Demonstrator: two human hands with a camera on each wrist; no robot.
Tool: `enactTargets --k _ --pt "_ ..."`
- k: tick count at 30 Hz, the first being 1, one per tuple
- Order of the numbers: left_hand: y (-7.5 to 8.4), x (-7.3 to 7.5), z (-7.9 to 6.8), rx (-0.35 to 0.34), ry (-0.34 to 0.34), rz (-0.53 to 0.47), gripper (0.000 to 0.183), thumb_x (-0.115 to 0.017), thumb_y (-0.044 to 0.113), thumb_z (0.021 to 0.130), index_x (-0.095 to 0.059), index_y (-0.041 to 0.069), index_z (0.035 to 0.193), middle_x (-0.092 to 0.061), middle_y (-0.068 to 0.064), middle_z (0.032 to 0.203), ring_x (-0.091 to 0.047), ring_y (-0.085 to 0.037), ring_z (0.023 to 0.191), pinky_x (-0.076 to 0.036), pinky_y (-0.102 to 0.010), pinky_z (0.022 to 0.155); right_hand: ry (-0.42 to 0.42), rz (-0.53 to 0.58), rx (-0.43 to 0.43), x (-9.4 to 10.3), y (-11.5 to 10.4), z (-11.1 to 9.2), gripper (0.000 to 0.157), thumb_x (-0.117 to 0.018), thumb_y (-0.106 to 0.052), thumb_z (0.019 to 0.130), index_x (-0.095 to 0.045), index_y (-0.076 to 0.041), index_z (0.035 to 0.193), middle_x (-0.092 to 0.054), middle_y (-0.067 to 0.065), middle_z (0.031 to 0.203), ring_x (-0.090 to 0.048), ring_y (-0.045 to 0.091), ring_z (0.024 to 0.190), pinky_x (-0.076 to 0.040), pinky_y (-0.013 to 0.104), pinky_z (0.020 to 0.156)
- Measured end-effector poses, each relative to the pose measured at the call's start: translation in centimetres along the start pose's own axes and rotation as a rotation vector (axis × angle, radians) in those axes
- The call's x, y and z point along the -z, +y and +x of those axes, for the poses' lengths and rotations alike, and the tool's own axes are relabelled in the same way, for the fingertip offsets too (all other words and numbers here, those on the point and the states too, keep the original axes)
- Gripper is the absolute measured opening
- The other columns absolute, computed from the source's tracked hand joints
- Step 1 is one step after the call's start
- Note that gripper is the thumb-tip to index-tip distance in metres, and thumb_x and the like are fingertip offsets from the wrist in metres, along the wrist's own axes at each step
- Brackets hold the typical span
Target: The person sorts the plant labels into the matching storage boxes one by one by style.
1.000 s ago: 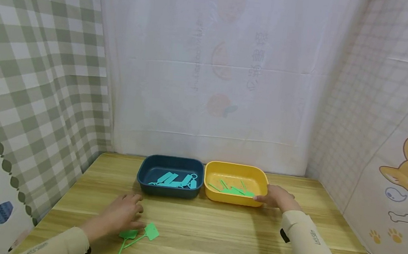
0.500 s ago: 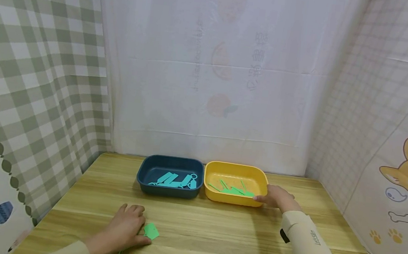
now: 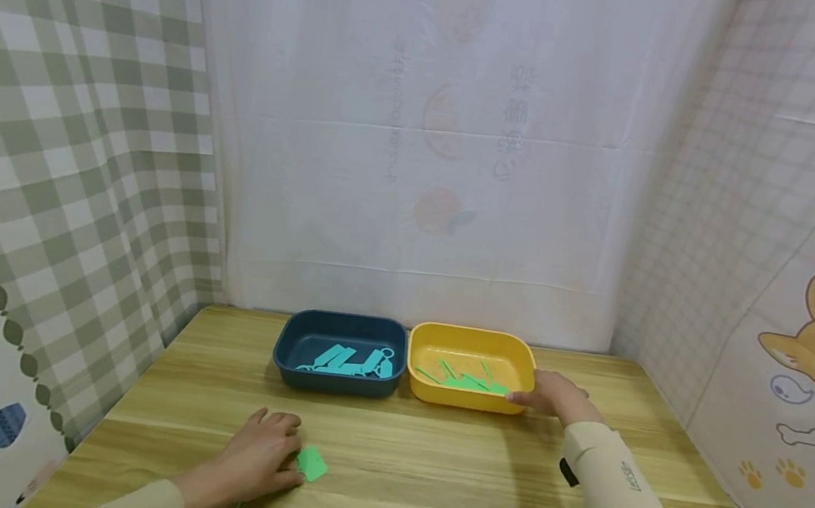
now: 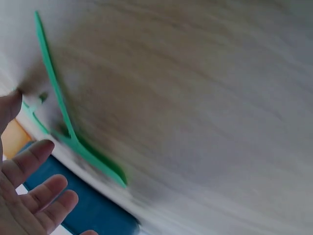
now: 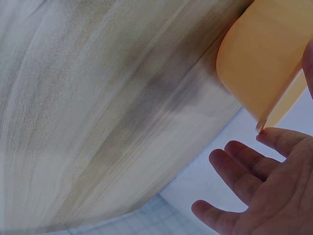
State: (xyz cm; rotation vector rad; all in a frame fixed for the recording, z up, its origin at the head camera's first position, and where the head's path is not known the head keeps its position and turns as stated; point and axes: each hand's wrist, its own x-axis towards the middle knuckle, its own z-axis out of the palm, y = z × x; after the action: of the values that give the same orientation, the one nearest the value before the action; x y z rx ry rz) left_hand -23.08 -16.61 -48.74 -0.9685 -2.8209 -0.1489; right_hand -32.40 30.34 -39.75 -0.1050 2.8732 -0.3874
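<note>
In the head view my left hand [image 3: 255, 463] is low over the wooden table, beside a flat green tag [image 3: 311, 463] with a thin tail. In the left wrist view its fingers are spread, with a green tag [image 4: 35, 118] between thumb and index finger; I cannot tell whether they touch it. A second green tag [image 4: 73, 134] lies under that hand, its long tail showing. My right hand [image 3: 553, 396] rests at the right front corner of a yellow bin [image 3: 467, 397]. Its index fingertip touches the bin's rim in the right wrist view, the other fingers loosely extended.
Green tags [image 3: 464, 382] lie in the yellow bin. Directly left of it stands a dark blue bin [image 3: 336, 382] holding several turquoise tags [image 3: 350, 362], one with a ring. A white curtain [image 3: 420, 205] closes off the back, with patterned cloth at both sides.
My left hand has moved right and lowered over the green tags, covering most of one. The other tag has shifted slightly right. My right hand and both bins have stayed put.
</note>
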Motion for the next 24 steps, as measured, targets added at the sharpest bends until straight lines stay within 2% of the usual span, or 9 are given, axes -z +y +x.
enactTargets --k 4,9,13,17,19,24 --pt "-0.5 0.8 -0.6 -0.018 -0.026 -0.006 0.035 -0.083 0.047 0.075 -0.062 0.021 0.066 -0.062 -0.01 0.114 -0.057 -0.032 0.109 -0.039 -0.07 0.093 0.003 -0.001 0.005 0.0 0.1 0.1 0.061 -0.066 -0.047 0.093 -0.056 0.002 0.128 -0.058 0.031 0.127 -0.053 0.052 0.116 -0.033 0.079 0.09" --pt "-0.6 1.4 -1.0 -0.067 -0.058 0.031 0.03 -0.085 0.041 0.075 -0.066 0.023 0.061 -0.063 -0.007 0.109 -0.056 -0.03 0.109 -0.04 -0.07 0.093 0.003 0.002 0.011 0.0 0.1 0.1 0.062 -0.066 -0.047 0.093 -0.055 0.002 0.13 -0.057 0.031 0.128 -0.052 0.052 0.117 -0.032 0.08 0.089" --pt "-0.3 1.2 -0.7 -0.109 -0.029 0.082 0.026 -0.084 0.03 0.076 -0.066 0.022 0.059 -0.063 -0.004 0.104 -0.058 -0.029 0.105 -0.043 -0.068 0.092 0.004 0.003 0.015 0.0 0.1 0.1 0.061 -0.067 -0.046 0.093 -0.055 0.002 0.13 -0.057 0.031 0.128 -0.052 0.052 0.117 -0.031 0.081 0.089" --pt "0.0 0.7 -0.3 -0.135 0.019 0.127 0.018 -0.083 0.021 0.076 -0.069 0.02 0.064 -0.064 -0.004 0.103 -0.059 -0.028 0.105 -0.044 -0.066 0.092 0.002 0.002 0.009 -0.2 0.2 0.2 0.062 -0.066 -0.045 0.093 -0.055 0.003 0.13 -0.056 0.032 0.128 -0.051 0.054 0.118 -0.029 0.082 0.09" --pt "0.1 0.5 -0.1 -0.139 0.03 0.125 0.014 -0.082 0.02 0.077 -0.072 0.02 0.068 -0.064 -0.005 0.105 -0.059 -0.028 0.105 -0.043 -0.066 0.093 0.0 0.002 0.003 -0.2 0.2 0.2 0.063 -0.066 -0.046 0.093 -0.054 0.003 0.13 -0.056 0.032 0.129 -0.051 0.054 0.118 -0.028 0.082 0.091" --pt "-0.4 0.8 -0.3 -0.108 0.015 0.063 0.019 -0.083 0.029 0.076 -0.069 0.021 0.067 -0.064 -0.006 0.106 -0.058 -0.029 0.106 -0.042 -0.068 0.092 0.001 0.01 -0.006 -0.2 0.3 0.3 0.064 -0.067 -0.047 0.093 -0.055 0.004 0.129 -0.057 0.032 0.128 -0.051 0.053 0.118 -0.03 0.08 0.091"
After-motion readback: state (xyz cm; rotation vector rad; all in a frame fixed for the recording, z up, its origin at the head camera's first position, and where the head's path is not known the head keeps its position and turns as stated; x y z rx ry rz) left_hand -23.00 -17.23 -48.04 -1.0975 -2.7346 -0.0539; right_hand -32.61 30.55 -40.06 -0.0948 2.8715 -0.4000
